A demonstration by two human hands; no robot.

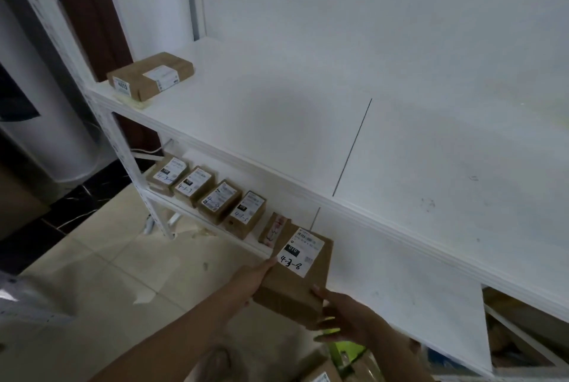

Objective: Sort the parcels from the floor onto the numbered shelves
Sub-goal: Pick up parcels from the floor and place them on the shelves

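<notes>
**A:** Where is the brown cardboard parcel (292, 286) right now?

**B:** At the near edge of the lower white shelf board (400, 289), its far end over the board and its near end out over the beige tiled floor (107, 258). Its white label (300, 254), hand-marked 4-3-8, faces up, probably so that the number can be read.

**A:** And the hands?

**B:** The left hand (252, 283) lies along the parcel's left side with its fingers straight, steadying it. The right hand (348, 317) grips the near right corner, thumb on top and fingers below, carrying the weight.

**A:** Why that spot?

**B:** To the left is a row of small brown boxes (218, 201) with similar labels, two of which seem to read 4-3-7 and 4-3-5. A thin brown packet (272, 229) stands upright just beside the parcel. I judge that it is joining that sequence at the right end.

**A:** Anything above?

**B:** One flat brown package (151, 75) lies at the far left of the upper white shelf (277, 111).
</notes>
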